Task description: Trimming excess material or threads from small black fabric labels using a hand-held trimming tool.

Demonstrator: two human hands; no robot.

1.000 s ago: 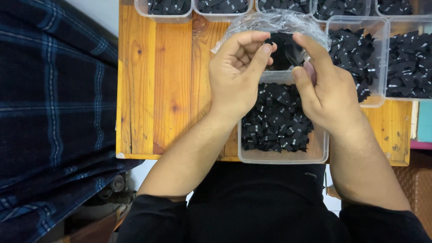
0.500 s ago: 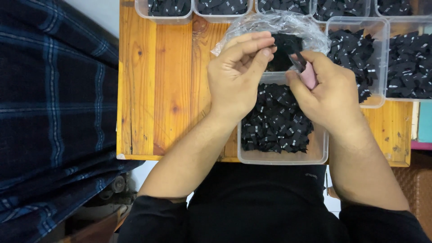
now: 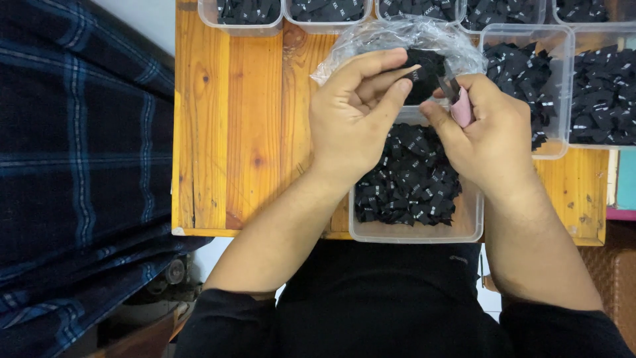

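My left hand [image 3: 354, 116] pinches a strip of small black fabric labels [image 3: 419, 74] between thumb and fingers, above a clear plastic tub. My right hand [image 3: 487, 136] is closed around a small pink-handled snipper [image 3: 458, 105], its blades right at the strip. Behind both hands lies a crumpled clear plastic bag [image 3: 404, 33] with more black labels inside. Directly below the hands, a clear tub [image 3: 464, 229] holds a heap of cut black labels [image 3: 407, 182].
A wooden table [image 3: 232, 132] carries the work. Several clear tubs of black labels stand along the back edge [image 3: 242, 16] and at the right [image 3: 530, 79]. Dark blue plaid cloth [image 3: 79, 166] covers the left. A pink and teal object [image 3: 623, 192] sits at the far right.
My right hand has turned and brought the pink-handled snipper up to the label strip; the pink handle now shows. My left hand has kept its pinch on the strip.
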